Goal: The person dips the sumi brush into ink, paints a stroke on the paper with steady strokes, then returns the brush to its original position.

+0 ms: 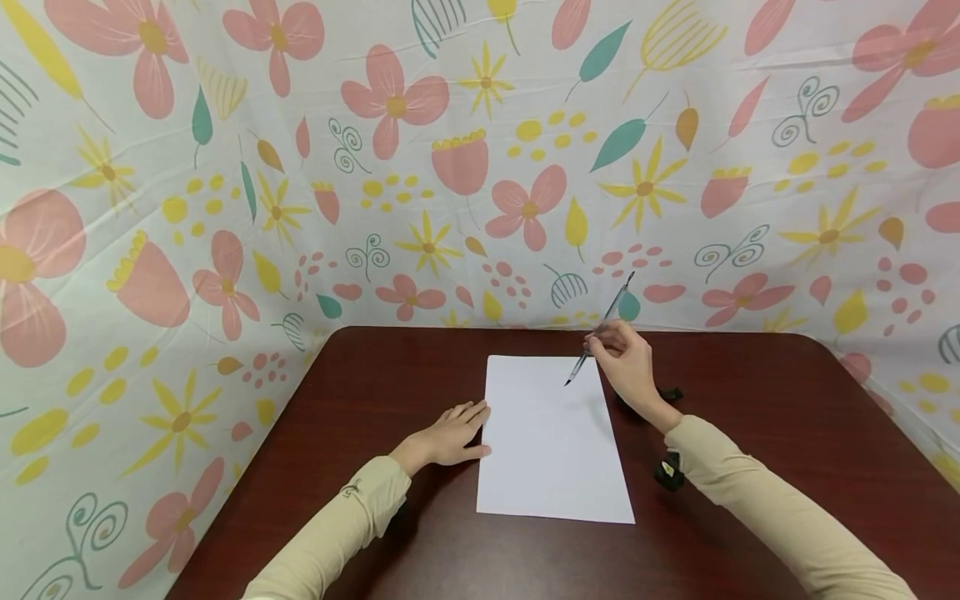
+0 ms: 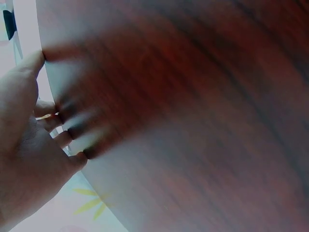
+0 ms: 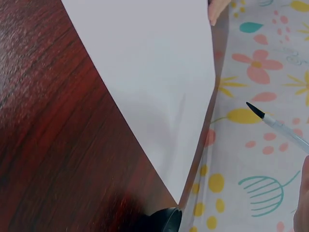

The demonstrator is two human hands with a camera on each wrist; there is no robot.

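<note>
A blank white sheet of paper [image 1: 551, 442] lies on the dark red-brown table. My left hand [image 1: 452, 435] rests at its left edge, fingers spread, fingertips right on the border; the left wrist view shows the same hand [image 2: 29, 116] from the side. Above the sheet's far right corner, my right hand [image 1: 624, 358] pinches a slim clear-barrelled brush pen [image 1: 613, 304] between thumb and fingers. The pen is tilted, with a dark point at each end. In the right wrist view its black pointed tip [image 3: 256, 110] shows apart from the paper.
Right of the paper, partly hidden by my right arm, are black objects, one with a small yellowish mark [image 1: 669, 472]. A rounded black object [image 3: 169, 220] appears near a paper corner in the right wrist view. Flower-patterned cloth [image 1: 450, 167] hangs behind and left of the table [image 1: 390, 367].
</note>
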